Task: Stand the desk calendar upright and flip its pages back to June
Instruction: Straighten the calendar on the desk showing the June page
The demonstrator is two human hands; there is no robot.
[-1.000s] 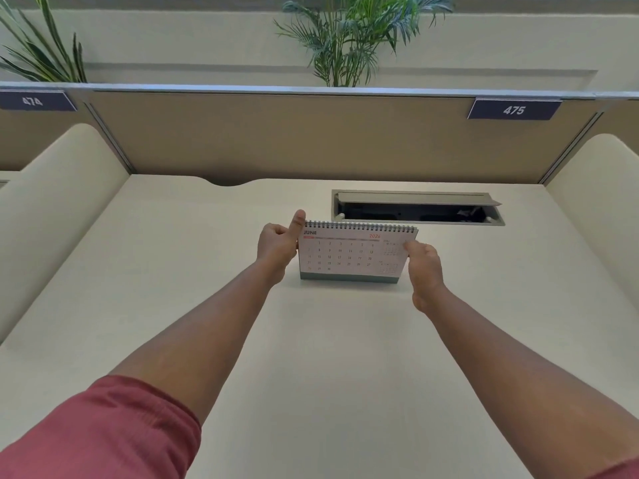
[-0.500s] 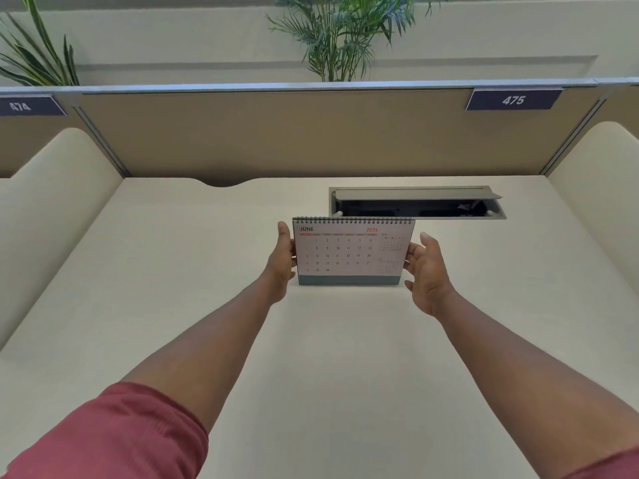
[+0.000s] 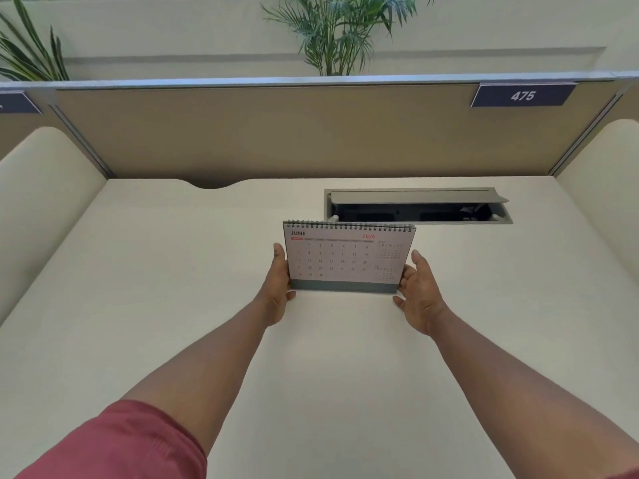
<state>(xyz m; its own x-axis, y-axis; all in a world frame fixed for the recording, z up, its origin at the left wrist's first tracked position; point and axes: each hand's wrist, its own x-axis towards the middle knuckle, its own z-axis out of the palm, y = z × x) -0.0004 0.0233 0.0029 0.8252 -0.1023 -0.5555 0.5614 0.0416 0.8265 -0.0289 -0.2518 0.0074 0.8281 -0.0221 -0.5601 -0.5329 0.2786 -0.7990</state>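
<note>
Both arms stretched forward, palms facing in. Left hand [image 3: 276,288] flat against the calendar's [image 3: 345,257] left edge; right hand [image 3: 418,295] open at its right edge, fingers spread, contact unclear. Neither grips it. Calendar stands upright mid-desk [image 3: 173,305], JUNE 2026 showing; mini months too small to read. Cable box [image 3: 418,205] behind it, lid up, contents dark and indistinct.

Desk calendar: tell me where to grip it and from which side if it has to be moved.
Grip the desk calendar by its two short side edges, coming in from left and right as the left hand and right hand do. It stands upright, wide and thin, spiral on top, so side pressure probably keeps it steady.
</note>
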